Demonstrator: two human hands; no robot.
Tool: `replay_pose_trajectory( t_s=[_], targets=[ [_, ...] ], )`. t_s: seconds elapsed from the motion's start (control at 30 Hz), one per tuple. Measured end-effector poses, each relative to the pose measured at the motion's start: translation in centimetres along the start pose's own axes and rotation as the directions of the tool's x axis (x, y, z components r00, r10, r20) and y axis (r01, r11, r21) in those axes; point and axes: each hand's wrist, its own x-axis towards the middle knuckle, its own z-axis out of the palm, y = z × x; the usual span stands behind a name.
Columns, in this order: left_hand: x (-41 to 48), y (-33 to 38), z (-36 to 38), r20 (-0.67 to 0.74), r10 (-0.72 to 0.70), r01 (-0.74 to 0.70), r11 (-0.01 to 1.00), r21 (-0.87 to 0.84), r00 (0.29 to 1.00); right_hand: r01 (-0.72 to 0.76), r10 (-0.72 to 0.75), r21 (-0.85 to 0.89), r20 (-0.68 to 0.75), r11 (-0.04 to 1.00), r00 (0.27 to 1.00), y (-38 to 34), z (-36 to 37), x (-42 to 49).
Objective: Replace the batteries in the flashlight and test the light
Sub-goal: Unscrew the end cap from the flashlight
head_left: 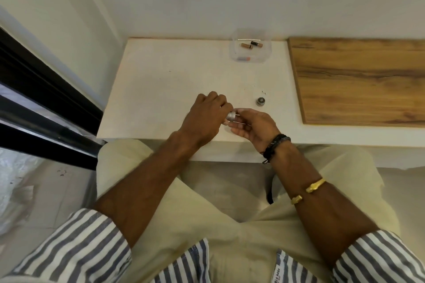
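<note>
The left hand (204, 117) is gripping the silver flashlight (231, 116), fingers curled round its body. The right hand (255, 126) is working at the flashlight's open end, fingers bent; whether it is pinching a battery I cannot tell. The end cap (261, 101) is lying just right of the flashlight, with batteries (251, 45) sitting in a clear tray (236, 54) well beyond it. Seemingly the swap is underway; capping and testing are still waiting

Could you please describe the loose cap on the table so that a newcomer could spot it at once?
Find the white table with the wooden board on its right. Just beyond the right hand, left of the board, sits the cap. It is small, dark and round, alone on the bare top, unlike the batteries in the clear tub at the back.
</note>
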Motion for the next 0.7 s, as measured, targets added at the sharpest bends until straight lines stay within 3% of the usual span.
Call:
replay_pose_trajectory(
  t_s=[0.43, 0.7],
  targets=[
    [1.8, 0.2, -1.9, 0.072, 0.145, -0.155, 0.972, 0.174, 0.987, -0.035, 0.026, 0.159, 0.061, 0.987, 0.998, 0.0, -0.9, 0.2],
    [1.1, -1.1, -1.1, 0.005, 0.062, -0.062, 0.996, 0.059, 0.998, -0.020, 0.028, 0.224, -0.031, 0.974, 0.999, 0.0, -1.6, -0.1]
  ],
)
